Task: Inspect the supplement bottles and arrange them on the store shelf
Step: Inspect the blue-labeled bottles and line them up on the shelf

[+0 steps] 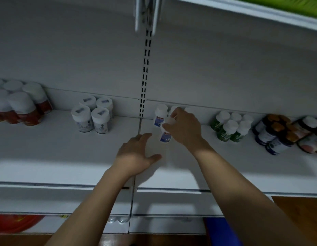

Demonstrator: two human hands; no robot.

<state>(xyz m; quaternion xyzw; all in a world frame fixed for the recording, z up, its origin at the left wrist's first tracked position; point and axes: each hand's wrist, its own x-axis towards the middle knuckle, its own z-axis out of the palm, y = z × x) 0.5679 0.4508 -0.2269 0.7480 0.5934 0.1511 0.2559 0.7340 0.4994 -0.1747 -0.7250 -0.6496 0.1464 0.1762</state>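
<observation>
My right hand grips the white cap of a small white bottle with a blue label, which stands on the white shelf just right of the centre seam. A matching blue-labelled bottle stands behind it against the back wall, and more white caps show behind my fingers. My left hand hovers over the shelf to the left of the held bottle, fingers extended, holding nothing.
Several red-labelled bottles stand at the far left, grey-labelled white jars left of centre, green bottles to the right, and dark blue and orange-capped bottles at the far right. A slotted upright runs up the back wall.
</observation>
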